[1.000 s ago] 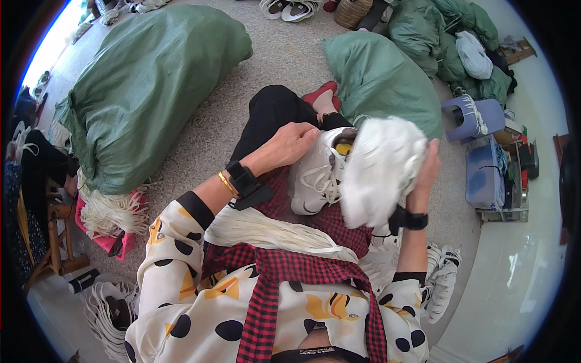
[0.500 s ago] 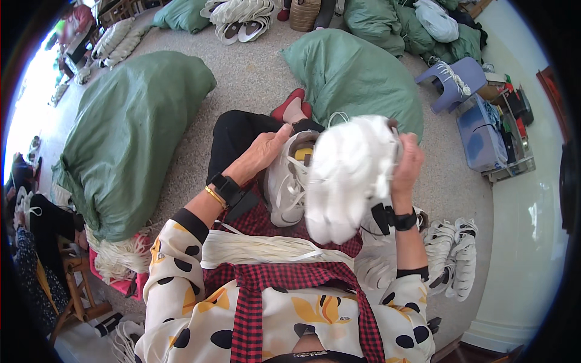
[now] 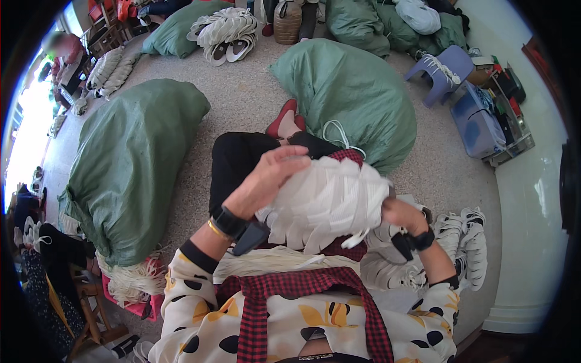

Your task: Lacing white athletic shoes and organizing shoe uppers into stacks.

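A stack of nested white shoe uppers (image 3: pixel 330 196) lies sideways over my lap, its overlapping ribbed layers facing up. My right hand (image 3: pixel 402 216) is closed round the stack's right end, with its fingertips partly hidden. At the left end, my left hand (image 3: pixel 266 181) rests against the uppers with its fingers stretched out along the top. A white lace end (image 3: pixel 355 240) hangs off the near side. Just below, a bundle of flat white laces (image 3: pixel 284 262) lies across my lap on the red checked apron (image 3: pixel 302 280).
Large green sacks stand ahead (image 3: pixel 351 91) and at left (image 3: pixel 133 157). More white shoes (image 3: pixel 463 242) sit by my right side. A pink basket of laces (image 3: pixel 158 299) is at left; a purple stool (image 3: pixel 445 69) and blue bin (image 3: pixel 478 124) stand far right. Other people sit at left.
The stack has come down and left, turning sideways across my lap. My left hand has moved from the single white shoe with a yellow inside onto the stack; that shoe no longer shows.
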The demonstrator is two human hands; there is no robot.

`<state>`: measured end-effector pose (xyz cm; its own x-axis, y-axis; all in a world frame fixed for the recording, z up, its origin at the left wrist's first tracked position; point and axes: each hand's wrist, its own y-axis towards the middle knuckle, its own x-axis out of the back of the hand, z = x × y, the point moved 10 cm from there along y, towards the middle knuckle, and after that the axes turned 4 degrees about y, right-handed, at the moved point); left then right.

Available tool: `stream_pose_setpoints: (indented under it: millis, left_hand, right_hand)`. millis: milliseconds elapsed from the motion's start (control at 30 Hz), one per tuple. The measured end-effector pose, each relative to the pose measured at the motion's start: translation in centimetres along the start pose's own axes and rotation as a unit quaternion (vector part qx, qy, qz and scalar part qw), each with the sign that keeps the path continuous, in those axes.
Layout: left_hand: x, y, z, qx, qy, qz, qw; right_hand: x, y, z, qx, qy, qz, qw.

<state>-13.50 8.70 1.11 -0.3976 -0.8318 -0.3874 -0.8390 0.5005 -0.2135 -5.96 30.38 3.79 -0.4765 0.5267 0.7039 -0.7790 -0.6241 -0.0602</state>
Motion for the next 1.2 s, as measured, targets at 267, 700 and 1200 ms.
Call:
stream_pose_setpoints:
  millis: [267, 700, 1200]
  left_hand:
    - [-1.5, -4.9, 3.4, -0.001, 0.143, 0.045, 0.989]
    - [-8.0, -1.5, -0.6, 0.022, 0.100, -0.030, 0.994]
    - [-21.0, 4.0, 2.3, -0.078, 0.269, 0.272, 0.921]
  right_hand:
    - [-11.7, -1.9, -2.2, 0.101, -0.201, 0.213, 0.951]
    - [0.6, -8.0, 3.2, -0.097, 0.041, -0.305, 0.947]
    - [19.0, -36.5, -0.7, -0.474, -0.189, -0.413, 0.754]
